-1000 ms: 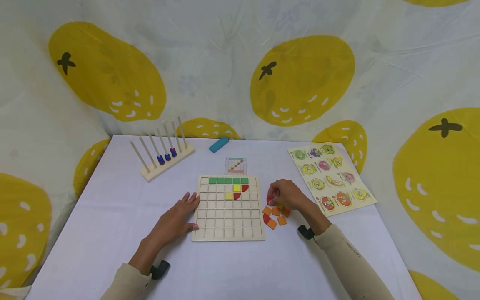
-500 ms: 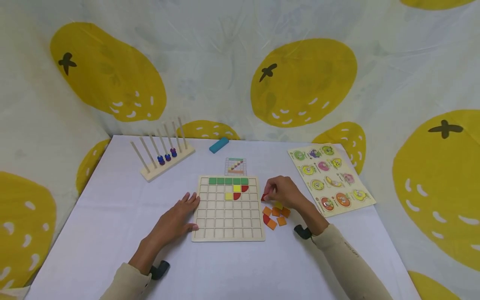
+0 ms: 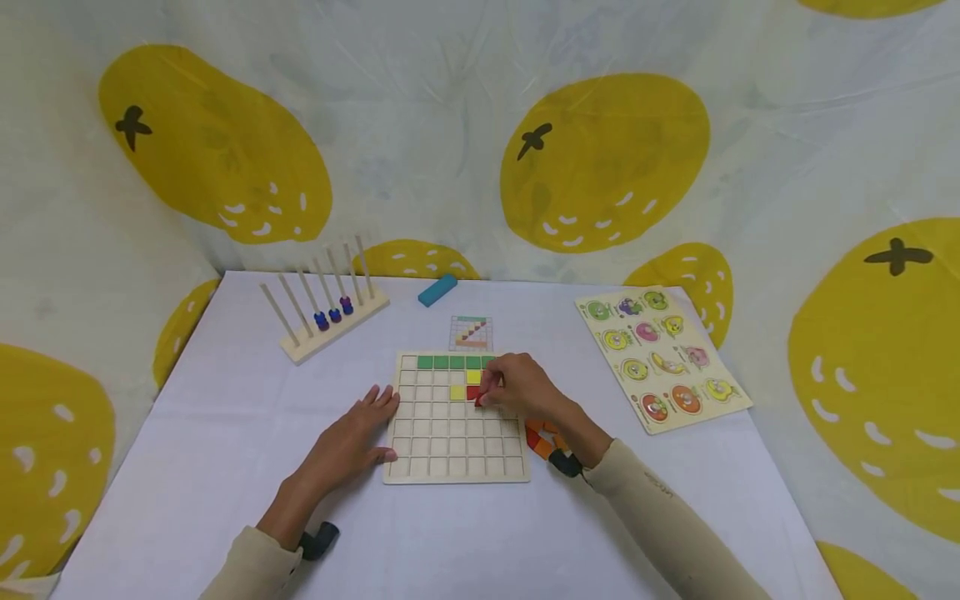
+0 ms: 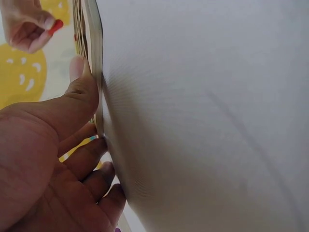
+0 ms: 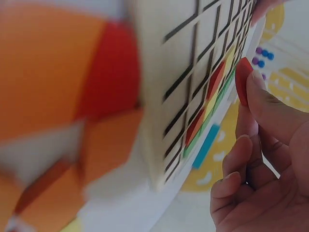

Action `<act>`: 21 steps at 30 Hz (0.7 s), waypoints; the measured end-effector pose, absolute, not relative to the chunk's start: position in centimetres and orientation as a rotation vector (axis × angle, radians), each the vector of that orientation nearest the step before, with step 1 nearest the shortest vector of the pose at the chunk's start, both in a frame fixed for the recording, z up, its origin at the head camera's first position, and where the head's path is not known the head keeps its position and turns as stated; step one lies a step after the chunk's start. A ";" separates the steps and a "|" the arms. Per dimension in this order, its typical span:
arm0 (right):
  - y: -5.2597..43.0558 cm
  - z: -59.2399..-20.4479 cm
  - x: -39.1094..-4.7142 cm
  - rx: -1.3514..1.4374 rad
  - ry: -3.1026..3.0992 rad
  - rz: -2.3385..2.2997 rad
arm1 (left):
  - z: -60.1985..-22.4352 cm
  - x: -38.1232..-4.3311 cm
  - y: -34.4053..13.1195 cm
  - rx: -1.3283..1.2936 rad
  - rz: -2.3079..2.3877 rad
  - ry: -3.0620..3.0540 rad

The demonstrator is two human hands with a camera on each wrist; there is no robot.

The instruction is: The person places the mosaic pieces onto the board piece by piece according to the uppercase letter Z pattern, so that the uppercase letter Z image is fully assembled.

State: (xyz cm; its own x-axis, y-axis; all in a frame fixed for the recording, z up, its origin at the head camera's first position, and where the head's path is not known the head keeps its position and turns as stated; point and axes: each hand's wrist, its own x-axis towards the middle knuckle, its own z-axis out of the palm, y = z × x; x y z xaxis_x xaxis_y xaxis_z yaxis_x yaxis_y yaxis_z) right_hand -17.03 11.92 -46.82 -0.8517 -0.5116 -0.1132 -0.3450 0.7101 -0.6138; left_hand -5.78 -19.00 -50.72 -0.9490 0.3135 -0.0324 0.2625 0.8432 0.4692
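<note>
A square wooden grid board (image 3: 435, 450) lies mid-table with a row of green tiles (image 3: 441, 362), yellow tiles (image 3: 458, 392) and red quarter-round tiles set in its upper cells. My right hand (image 3: 521, 387) is over the board's upper right, pinching a red tile (image 5: 244, 79) between thumb and fingers; the right wrist view shows the tile held clear of the board. At the board's left edge rests my left hand (image 3: 358, 435), fingers extended and thumb on the rim, as the left wrist view shows. Loose orange and red tiles (image 5: 108, 145) lie beside the board's right edge, partly hidden by my right wrist.
Behind the board lies a small pattern card (image 3: 472, 332), with a teal block (image 3: 438, 290) farther back. A peg stand (image 3: 337, 323) with blue and purple beads stands at back left. At the right is a fruit puzzle board (image 3: 663, 358).
My right hand has lifted a red tile from the loose pile and carried it left over the board. The left hand has stayed at the board's left edge.
</note>
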 end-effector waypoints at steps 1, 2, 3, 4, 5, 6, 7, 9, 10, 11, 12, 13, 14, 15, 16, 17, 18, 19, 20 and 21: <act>11.4 -46.8 -17.0 -0.692 2.640 -0.868 | -50.7 -5.8 -19.0 0.451 0.722 2.911; 10.9 -46.9 -17.0 -0.703 2.637 -0.868 | -50.7 -5.8 -19.0 0.447 0.723 2.912; 10.4 -47.0 -16.9 -0.713 2.634 -0.869 | -50.8 -5.8 -19.1 0.447 0.718 2.912; 10.0 -47.1 -16.9 -0.719 2.632 -0.866 | -50.9 -5.8 -19.1 0.450 0.710 2.913; 9.6 -47.1 -16.9 -0.717 2.628 -0.863 | -51.0 -5.9 -19.1 0.448 0.705 2.913; 9.2 -47.3 -16.8 -0.713 2.623 -0.856 | -51.0 -5.9 -19.1 0.444 0.704 2.910; 9.0 -47.4 -16.8 -0.717 2.623 -0.847 | -51.1 -5.9 -19.1 0.437 0.707 2.907; 8.5 -47.6 -16.8 -0.729 2.622 -0.838 | -51.1 -5.8 -19.1 0.432 0.711 2.904; 8.3 -47.7 -16.8 -0.729 2.623 -0.831 | -51.2 -5.9 -19.1 0.432 0.713 2.903; 8.2 -47.7 -16.7 -0.731 2.625 -0.821 | -51.2 -5.9 -19.0 0.429 0.717 2.901; 8.1 -47.8 -16.7 -0.739 2.631 -0.810 | -51.2 -5.9 -19.0 0.429 0.718 2.899; 7.9 -47.8 -16.7 -0.747 2.636 -0.800 | -51.2 -5.9 -19.0 0.428 0.717 2.899; 7.8 -47.8 -16.7 -0.753 2.637 -0.789 | -51.2 -5.9 -19.0 0.429 0.716 2.901; 7.7 -47.9 -16.7 -0.760 2.641 -0.776 | -51.2 -5.9 -19.0 0.430 0.716 2.902; 7.6 -47.9 -16.7 -0.766 2.646 -0.759 | -51.2 -5.9 -19.1 0.432 0.713 2.904; 7.5 -48.0 -16.6 -0.776 2.652 -0.749 | -51.2 -5.9 -19.1 0.435 0.714 2.905; 7.4 -48.0 -16.6 -0.785 2.655 -0.739 | -51.1 -5.9 -19.1 0.438 0.718 2.907; 7.3 -48.0 -16.5 -0.789 2.654 -0.730 | -51.1 -5.9 -19.1 0.440 0.724 2.907; 7.2 -48.0 -16.5 -0.794 2.655 -0.719 | -51.1 -5.9 -19.1 0.442 0.728 2.906; 7.2 -48.0 -16.4 -0.795 2.657 -0.711 | -51.2 -5.9 -19.1 0.446 0.732 2.906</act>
